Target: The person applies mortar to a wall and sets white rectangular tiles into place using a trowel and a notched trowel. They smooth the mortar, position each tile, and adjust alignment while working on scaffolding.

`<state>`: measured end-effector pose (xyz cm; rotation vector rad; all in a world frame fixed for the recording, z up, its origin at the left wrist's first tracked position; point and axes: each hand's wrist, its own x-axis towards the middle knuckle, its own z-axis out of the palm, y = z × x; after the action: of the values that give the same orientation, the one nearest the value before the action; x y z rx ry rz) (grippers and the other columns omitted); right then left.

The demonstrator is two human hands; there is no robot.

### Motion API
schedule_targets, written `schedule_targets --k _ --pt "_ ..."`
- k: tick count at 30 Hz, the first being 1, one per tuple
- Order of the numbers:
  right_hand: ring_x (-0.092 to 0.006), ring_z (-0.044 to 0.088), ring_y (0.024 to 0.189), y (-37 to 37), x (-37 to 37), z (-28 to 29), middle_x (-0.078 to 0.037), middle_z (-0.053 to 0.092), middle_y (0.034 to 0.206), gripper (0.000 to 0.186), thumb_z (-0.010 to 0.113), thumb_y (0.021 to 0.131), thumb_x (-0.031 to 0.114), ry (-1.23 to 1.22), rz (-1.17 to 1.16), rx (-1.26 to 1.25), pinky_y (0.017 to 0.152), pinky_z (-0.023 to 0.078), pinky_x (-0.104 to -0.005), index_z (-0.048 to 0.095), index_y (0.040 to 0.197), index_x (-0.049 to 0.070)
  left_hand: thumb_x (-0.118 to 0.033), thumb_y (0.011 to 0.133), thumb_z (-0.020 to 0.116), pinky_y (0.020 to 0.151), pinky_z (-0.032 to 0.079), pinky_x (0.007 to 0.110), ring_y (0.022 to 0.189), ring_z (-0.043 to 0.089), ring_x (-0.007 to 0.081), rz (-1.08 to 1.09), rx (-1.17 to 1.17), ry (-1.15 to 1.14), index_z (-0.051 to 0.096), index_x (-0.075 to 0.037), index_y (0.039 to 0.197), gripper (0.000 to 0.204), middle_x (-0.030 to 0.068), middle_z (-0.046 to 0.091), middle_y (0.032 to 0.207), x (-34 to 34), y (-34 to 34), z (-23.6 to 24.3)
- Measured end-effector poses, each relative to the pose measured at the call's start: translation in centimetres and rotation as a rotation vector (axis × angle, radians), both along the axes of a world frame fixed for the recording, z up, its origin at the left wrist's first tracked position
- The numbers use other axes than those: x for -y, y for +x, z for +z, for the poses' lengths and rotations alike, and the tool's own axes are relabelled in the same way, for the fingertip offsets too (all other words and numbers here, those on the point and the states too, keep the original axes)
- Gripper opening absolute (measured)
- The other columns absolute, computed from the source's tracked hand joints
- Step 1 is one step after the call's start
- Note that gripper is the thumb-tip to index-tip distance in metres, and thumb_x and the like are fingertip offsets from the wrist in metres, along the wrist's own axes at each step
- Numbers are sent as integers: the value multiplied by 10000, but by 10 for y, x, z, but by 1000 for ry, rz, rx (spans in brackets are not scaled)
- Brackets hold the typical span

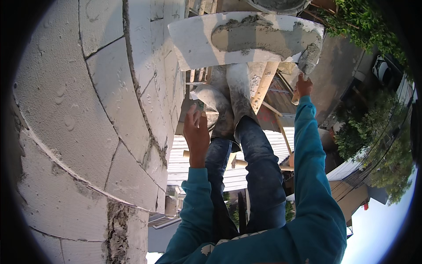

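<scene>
A long white aerated-concrete block (191, 42) lies across in front of my boots, with a thick strip of wet grey mortar (255, 38) spread along its top. My right hand (303, 86) is wrapped round the wooden handle of a trowel (309, 59). The trowel's mortar-coated blade is at the block's right end. Nearer me, my left hand (196, 136) hangs beside the wall with its fingers loosely apart and nothing visible in them. A pale grey, pointed piece (210, 97) shows just beyond its fingertips; I cannot tell its kind.
At left rises a wall of pale blocks (114, 83) with mortar joints. A mortar bucket (279, 5) stands beyond the block. My dusty boots (239, 92) stand among wooden poles (265, 86). Far below are corrugated roofing (180, 152), a paved area and trees (373, 136).
</scene>
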<state>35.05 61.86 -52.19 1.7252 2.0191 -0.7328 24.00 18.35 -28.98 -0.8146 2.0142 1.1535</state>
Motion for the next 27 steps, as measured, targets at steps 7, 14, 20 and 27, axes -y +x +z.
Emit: schedule_targets --k 7,14,20,27 --pt "-127 460 423 -62 120 78 -16 478 582 271 614 955 341 -577 -439 -330 389 403 -307 520 906 92 -197 963 565 1027 455 426 1221 562 342 -1 -5 -10 492 20 1341 443 234 547 1312 -11 9 1" --pt "-136 471 428 -113 192 88 -30 489 597 283 624 948 308 -822 -168 -189 392 418 -325 521 1004 50 -204 951 577 958 484 406 1132 598 318 9 -67 4 522 3 1317 424 212 575 1272 -10 11 -1" --pt "-129 475 428 -135 233 90 -28 493 599 289 637 929 301 -891 32 -61 382 414 -335 519 992 45 -215 951 583 971 476 417 1163 588 338 92 -72 24 522 13 1309 428 217 580 1268 -9 21 -2" --pt "-123 480 438 -162 281 93 -45 504 608 407 636 929 344 -908 284 -35 395 434 -314 531 1092 -15 -178 958 592 971 499 396 1163 592 283 104 -102 -24 527 -9 1323 408 195 561 1279 -10 21 -1"
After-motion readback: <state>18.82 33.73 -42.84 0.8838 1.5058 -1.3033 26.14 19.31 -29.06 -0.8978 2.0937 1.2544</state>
